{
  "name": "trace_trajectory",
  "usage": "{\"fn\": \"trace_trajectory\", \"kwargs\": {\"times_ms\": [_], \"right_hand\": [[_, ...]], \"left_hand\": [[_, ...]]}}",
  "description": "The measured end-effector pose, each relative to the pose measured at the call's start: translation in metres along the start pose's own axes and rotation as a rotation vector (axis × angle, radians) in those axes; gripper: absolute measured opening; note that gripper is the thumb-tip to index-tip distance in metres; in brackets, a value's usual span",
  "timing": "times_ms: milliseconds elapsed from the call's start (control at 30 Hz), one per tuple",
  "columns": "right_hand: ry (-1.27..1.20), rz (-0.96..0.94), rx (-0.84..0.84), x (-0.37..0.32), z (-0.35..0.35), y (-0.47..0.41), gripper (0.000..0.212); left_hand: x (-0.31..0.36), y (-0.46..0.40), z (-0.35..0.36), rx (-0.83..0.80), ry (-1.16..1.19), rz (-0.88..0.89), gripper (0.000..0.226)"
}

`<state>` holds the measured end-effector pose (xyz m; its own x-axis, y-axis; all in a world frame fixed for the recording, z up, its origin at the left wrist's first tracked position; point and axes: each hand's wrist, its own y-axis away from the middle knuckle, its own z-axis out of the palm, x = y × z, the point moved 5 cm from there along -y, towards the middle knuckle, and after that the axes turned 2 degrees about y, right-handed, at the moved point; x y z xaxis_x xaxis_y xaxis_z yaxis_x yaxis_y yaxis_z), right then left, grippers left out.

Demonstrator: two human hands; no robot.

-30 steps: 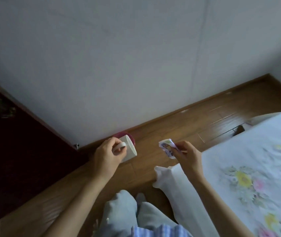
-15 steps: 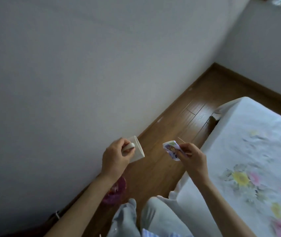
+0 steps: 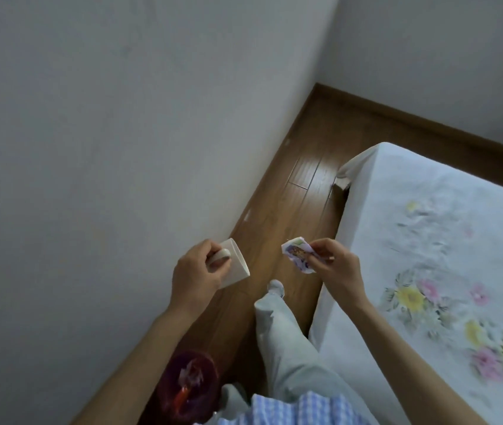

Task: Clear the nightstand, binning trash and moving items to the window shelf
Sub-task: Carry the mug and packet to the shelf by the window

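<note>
My left hand (image 3: 196, 273) grips a white mug (image 3: 236, 266) by its handle, holding it tilted above the wooden floor close to the wall. My right hand (image 3: 337, 266) pinches a small crumpled packet (image 3: 297, 256) printed in purple and white, held in the air beside the bed's edge. A dark red bin (image 3: 188, 386) with shiny wrappers inside stands on the floor by the wall, behind and below my left forearm. The nightstand and the window shelf are out of sight.
A bed (image 3: 428, 240) with a white flowered sheet fills the right side. A narrow strip of wooden floor (image 3: 299, 179) runs between it and the grey wall (image 3: 121, 148) toward the far corner. My leg (image 3: 283, 338) steps along that strip.
The view has swung to the right and forward along the wall. The bin has slid from beside my left hand to behind it. Both hands keep their hold.
</note>
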<state>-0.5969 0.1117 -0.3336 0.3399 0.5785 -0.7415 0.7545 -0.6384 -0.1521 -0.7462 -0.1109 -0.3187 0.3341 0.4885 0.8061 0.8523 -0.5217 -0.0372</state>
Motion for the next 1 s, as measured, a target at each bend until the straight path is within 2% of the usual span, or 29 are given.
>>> {"fn": "trace_trajectory", "kwargs": {"times_ms": [233,567,1000], "right_hand": [[-0.008,0.071,0.001,0.055,-0.002,-0.127,0.016],[0.022,0.141,0.082,0.122,-0.055,-0.328,0.019],[0.009,0.3,0.34,0.2,-0.106,-0.548,0.017]], "left_hand": [[0.009,-0.139,0.054,-0.083,-0.067,-0.015,0.018],[0.091,-0.358,0.148,-0.185,-0.061,0.069,0.021],[0.173,-0.617,0.283,-0.373,-0.123,0.256,0.019]]}}
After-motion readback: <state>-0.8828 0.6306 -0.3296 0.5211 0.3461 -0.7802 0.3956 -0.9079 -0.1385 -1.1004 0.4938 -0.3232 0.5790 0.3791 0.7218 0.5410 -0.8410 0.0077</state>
